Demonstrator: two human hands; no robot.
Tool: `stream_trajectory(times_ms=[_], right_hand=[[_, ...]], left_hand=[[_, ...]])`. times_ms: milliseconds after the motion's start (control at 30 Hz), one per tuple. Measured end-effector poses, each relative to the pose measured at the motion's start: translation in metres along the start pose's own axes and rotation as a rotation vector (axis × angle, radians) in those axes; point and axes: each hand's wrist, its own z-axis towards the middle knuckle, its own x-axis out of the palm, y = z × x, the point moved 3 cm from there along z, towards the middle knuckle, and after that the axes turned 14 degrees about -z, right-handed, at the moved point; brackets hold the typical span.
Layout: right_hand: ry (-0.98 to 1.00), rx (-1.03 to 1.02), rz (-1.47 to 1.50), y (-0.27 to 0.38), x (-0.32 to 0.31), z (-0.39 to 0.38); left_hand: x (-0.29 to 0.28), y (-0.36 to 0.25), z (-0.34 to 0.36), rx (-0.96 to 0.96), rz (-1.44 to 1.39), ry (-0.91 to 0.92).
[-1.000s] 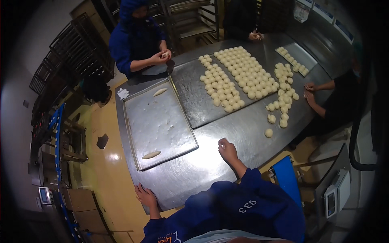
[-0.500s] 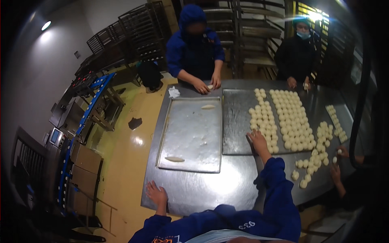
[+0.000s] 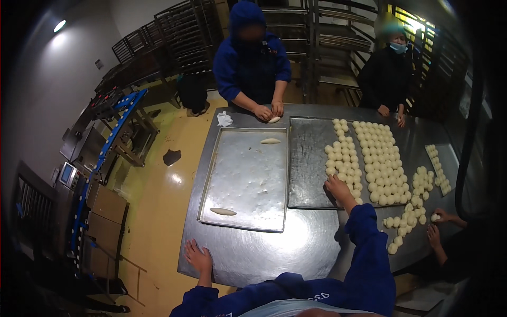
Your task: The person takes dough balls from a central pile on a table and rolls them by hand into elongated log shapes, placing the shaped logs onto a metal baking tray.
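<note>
My left hand (image 3: 198, 258) lies on the left edge of the steel table, fingers spread, holding nothing. My right hand (image 3: 340, 191) is over the near left edge of a batch of round dough balls (image 3: 346, 158) on the dark baking tray (image 3: 306, 179). Its fingers are bent together on a dough ball, mostly hidden beneath them. Between my hands and the person opposite is a pale baking tray (image 3: 243, 179) with two spindle-shaped dough pieces, one near (image 3: 223, 211) and one far (image 3: 270, 141).
Across the table a person in blue (image 3: 252, 58) presses a dough piece (image 3: 274, 120). Another person (image 3: 388, 74) stands at the far right. At the right edge, a co-worker's hands (image 3: 435, 232) handle dough beside loose balls (image 3: 406, 216). A conveyor (image 3: 113, 132) runs along the left.
My right hand's fingers have drawn together and bent down at the dough balls. My left hand stays on the table edge. The far-right person's hands have lowered to the table.
</note>
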Motion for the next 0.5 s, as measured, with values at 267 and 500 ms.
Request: stream_trajectory(times_ms=[267,500], right_hand=[[0.113,0.162,0.424,-0.025,0.017,0.012],[-0.113,0.577,0.886,-0.046,-0.055,0.01]], left_hand=[[0.003,0.0,0.003,0.009,-0.011,-0.005],[-0.004,0.004,0.004,0.008,0.018,-0.007]])
